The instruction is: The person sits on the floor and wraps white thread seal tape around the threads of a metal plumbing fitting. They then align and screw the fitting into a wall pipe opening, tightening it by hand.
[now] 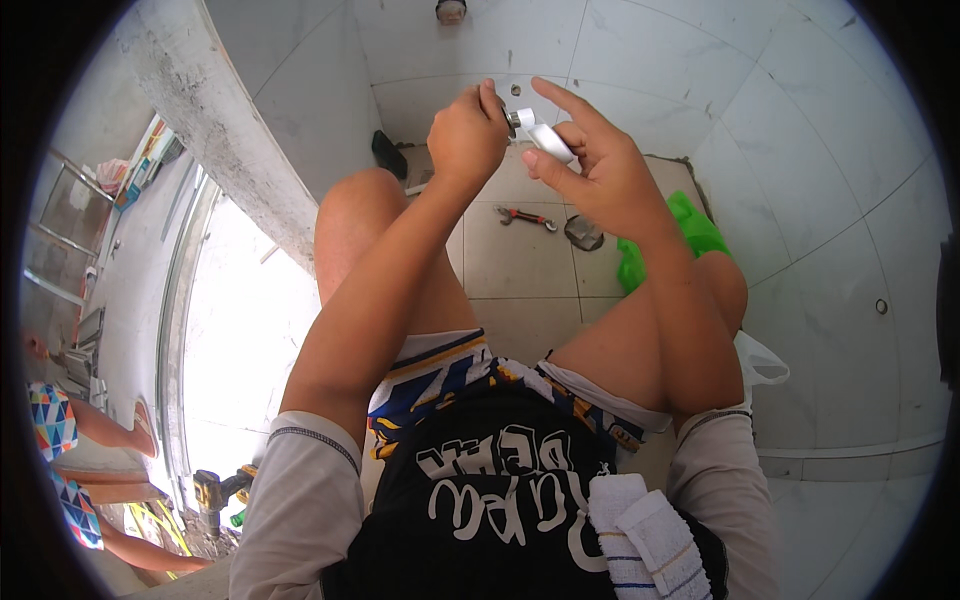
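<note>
Above the tiled floor, my left hand point(466, 138) is closed around a small metal fitting point(511, 124), with white tape around its end. My right hand point(608, 172) grips a white spool of thread seal tape point(550, 144) between thumb and fingers, its index finger stretched out. Spool and fitting are close together, side by side. Most of the fitting is hidden by my left fingers. On the floor beyond my knees lies an adjustable wrench point(526, 218) with a red and black handle.
A round dark floor opening point(583, 233) is beside the wrench. Right of it lies a green plastic bag point(697, 228); a white bag point(762, 362) is by my right elbow. A small wall outlet point(516, 90) faces me. At lower left are a yellow drill point(207, 495) and another person's legs point(110, 430).
</note>
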`<state>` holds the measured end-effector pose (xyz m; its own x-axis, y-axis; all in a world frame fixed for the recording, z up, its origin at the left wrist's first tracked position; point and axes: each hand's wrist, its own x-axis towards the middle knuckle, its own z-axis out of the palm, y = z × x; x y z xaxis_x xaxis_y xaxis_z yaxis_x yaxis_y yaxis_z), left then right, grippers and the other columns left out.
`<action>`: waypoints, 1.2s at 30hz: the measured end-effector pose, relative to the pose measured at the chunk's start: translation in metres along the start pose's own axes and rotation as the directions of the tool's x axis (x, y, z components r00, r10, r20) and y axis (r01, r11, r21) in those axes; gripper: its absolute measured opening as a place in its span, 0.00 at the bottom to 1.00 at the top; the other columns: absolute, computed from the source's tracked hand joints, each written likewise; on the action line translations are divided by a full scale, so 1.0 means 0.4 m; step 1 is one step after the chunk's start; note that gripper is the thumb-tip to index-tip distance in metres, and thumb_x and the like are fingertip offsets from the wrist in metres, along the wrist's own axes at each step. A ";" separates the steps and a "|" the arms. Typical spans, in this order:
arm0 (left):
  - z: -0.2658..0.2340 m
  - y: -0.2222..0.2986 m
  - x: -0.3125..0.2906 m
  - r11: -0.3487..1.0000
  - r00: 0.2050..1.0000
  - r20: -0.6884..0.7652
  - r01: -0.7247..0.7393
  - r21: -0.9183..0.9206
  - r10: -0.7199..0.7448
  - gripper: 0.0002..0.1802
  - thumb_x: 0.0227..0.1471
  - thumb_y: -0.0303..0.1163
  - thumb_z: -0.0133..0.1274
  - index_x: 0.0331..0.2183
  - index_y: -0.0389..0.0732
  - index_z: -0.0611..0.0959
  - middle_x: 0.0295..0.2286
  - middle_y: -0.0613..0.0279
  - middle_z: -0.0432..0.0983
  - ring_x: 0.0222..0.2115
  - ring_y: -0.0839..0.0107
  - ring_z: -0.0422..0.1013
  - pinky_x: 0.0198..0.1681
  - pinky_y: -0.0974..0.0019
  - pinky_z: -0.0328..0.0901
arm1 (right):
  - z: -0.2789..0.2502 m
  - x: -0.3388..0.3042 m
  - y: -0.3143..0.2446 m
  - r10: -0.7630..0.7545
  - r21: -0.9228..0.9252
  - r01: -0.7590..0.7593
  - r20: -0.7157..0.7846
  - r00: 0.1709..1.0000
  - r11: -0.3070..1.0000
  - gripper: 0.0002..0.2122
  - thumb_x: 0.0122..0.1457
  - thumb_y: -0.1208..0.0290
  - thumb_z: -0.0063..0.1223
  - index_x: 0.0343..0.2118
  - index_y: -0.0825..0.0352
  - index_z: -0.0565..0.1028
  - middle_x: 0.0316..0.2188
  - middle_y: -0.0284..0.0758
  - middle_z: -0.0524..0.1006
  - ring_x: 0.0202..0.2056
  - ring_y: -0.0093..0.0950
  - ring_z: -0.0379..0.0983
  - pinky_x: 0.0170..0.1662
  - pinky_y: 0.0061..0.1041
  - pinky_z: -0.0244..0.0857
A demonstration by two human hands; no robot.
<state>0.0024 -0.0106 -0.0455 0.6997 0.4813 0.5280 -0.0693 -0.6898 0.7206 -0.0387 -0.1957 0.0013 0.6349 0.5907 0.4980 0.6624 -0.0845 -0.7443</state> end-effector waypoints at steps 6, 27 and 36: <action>0.011 0.009 -0.038 0.968 0.965 0.083 -0.250 -0.016 0.250 0.23 0.70 0.47 0.43 0.31 0.43 0.84 0.23 0.50 0.81 0.27 0.44 0.79 0.34 0.44 0.72 | -0.041 0.015 -0.005 -0.038 0.183 0.060 -0.121 0.992 0.981 0.28 0.67 0.71 0.61 0.67 0.70 0.65 0.36 0.38 0.84 0.40 0.24 0.82 0.42 0.20 0.72; -0.008 0.022 -0.061 0.886 0.963 0.106 -0.179 -0.428 0.246 0.23 0.71 0.43 0.46 0.30 0.39 0.85 0.15 0.55 0.74 0.16 0.57 0.75 0.25 0.57 0.68 | 0.009 0.068 0.131 0.514 0.286 -0.445 -0.252 0.820 0.849 0.24 0.66 0.47 0.59 0.45 0.69 0.83 0.26 0.33 0.81 0.21 0.18 0.69 0.28 0.20 0.65; -0.010 0.001 -0.007 0.934 0.996 0.042 0.092 -0.346 -0.083 0.29 0.70 0.47 0.40 0.29 0.39 0.87 0.18 0.53 0.78 0.24 0.54 0.79 0.36 0.54 0.71 | 0.060 0.036 0.104 0.112 -0.288 -0.155 -0.159 0.981 0.945 0.23 0.66 0.51 0.57 0.53 0.67 0.79 0.24 0.38 0.80 0.24 0.28 0.75 0.33 0.30 0.70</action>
<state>-0.0025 -0.0100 -0.0451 0.7326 0.5134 0.4470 -0.2459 -0.4127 0.8771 -0.0117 -0.1714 -0.0332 0.7602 0.4421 0.4761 0.6425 -0.4026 -0.6520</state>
